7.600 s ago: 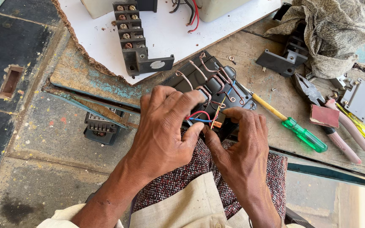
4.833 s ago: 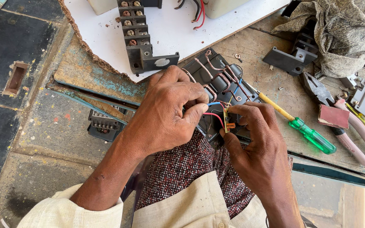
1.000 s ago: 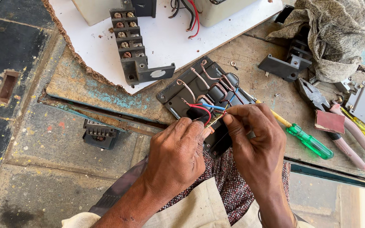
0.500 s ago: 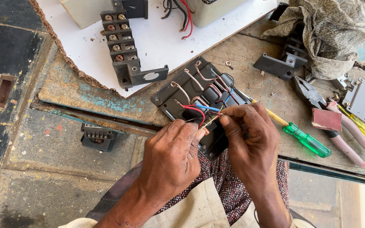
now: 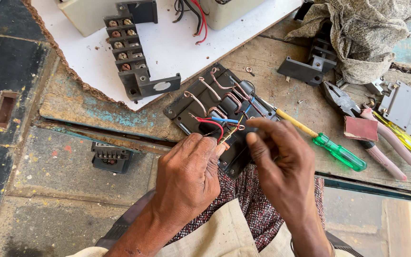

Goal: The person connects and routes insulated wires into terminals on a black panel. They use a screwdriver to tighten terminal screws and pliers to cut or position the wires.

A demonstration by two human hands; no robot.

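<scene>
- Hands work over a black plastic switch plate with bare copper loops, lying half on the worn wooden bench, half over the person's lap.
- Left hand pinches thin red and blue wires at the plate's near edge, fingertips closed on them.
- Right hand hovers just beside, fingers loosely curled and holding nothing.
- Yellow-shafted screwdriver with a green handle lies just right of the plate; pink-handled pliers farther right.
- Grey terminal strip rests on a white sheet.
- Judging by this, wiring is mid-step; seating a wire would call for steady pinching and the screwdriver.
</scene>
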